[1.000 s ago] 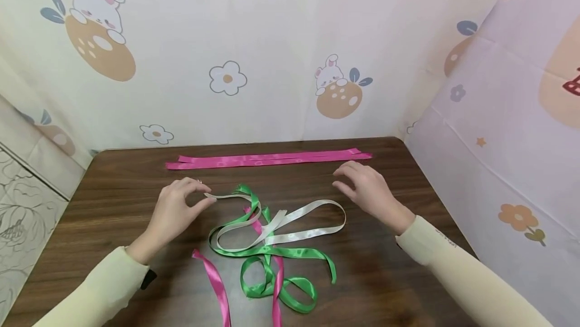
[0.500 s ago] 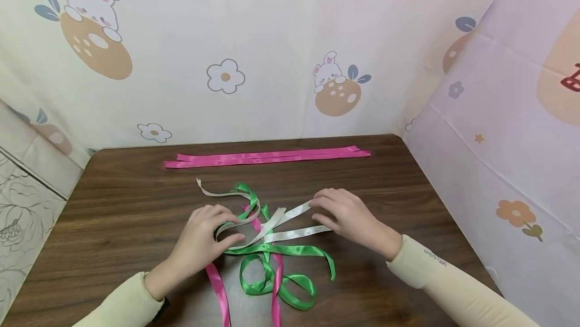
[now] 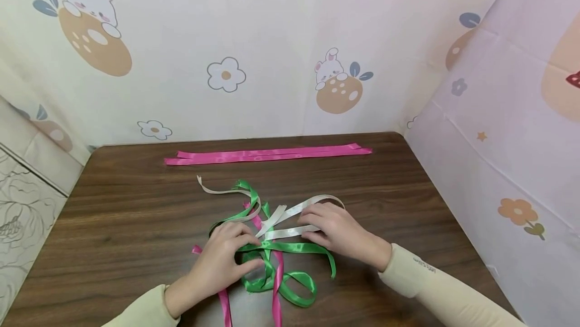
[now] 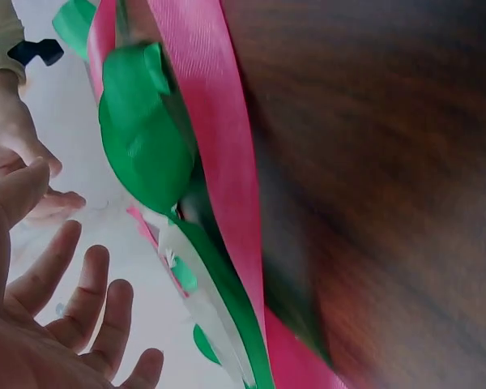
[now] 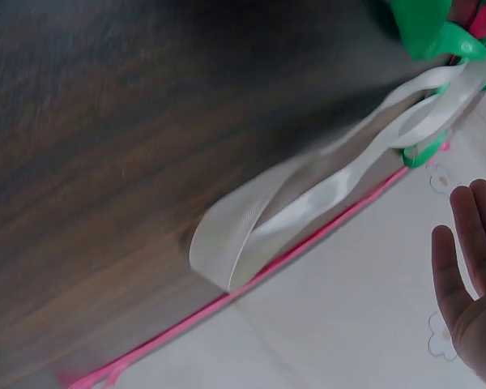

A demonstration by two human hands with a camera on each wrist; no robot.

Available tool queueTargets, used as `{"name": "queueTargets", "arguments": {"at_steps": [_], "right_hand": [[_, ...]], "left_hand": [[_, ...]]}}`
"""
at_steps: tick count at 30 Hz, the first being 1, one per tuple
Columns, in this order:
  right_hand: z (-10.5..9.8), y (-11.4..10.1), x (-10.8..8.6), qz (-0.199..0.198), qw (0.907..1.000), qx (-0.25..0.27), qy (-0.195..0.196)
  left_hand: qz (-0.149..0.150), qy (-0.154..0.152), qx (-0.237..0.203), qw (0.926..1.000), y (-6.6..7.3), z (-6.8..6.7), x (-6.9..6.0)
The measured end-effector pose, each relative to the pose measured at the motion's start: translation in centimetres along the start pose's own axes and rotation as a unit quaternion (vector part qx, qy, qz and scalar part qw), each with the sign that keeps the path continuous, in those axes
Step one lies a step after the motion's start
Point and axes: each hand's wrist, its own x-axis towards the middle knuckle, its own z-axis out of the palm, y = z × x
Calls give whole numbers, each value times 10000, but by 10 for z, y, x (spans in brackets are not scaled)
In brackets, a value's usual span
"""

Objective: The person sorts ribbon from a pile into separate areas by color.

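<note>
Green ribbon [image 3: 296, 248], a white ribbon [image 3: 290, 235] and pink ribbon [image 3: 278, 286] overlap in a loose tangle at mid-table. My left hand [image 3: 222, 259] is over the tangle's left side, fingers spread and thumb apart, with nothing seen between them; the left wrist view shows that hand [image 4: 57, 316] beside the green loop [image 4: 146, 142]. Over the white loop's right part is my right hand [image 3: 337, 229], fingers loosely bent. The right wrist view has its relaxed fingers away from the white loop [image 5: 227, 235]. Whether fingertips touch the ribbons is unclear.
Two flat pink ribbon strips [image 3: 267, 154] lie side by side along the back of the brown table [image 3: 122, 206]. Behind the table hangs a pale curtain [image 3: 276, 24] with rabbit and flower prints, and another printed sheet [image 3: 489, 130] is at the right.
The left hand has let go of the white ribbon's end and moved right and nearer over the tangle. The right hand has come left and down onto the white loop's area.
</note>
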Motion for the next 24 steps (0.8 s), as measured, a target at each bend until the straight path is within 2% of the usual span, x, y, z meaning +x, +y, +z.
{"name": "queueTargets", "arguments": {"at_steps": [4,11,16,24], "right_hand": [[6,-6,-3,-102,9998,90,-166],[16,-13,-4,-338,9980,308,-443],[22,-17,-4,-438,9955,437,-718],[30,-23,-3,-590,9911,501,-1083]], "left_hand": [[10,-111,60,9999,5,5,-3],[217,-207,175,9994,11,14,-7],[208,-358,196,9989,14,21,-10],[209,-281,213,9992,14,31,-12]]}}
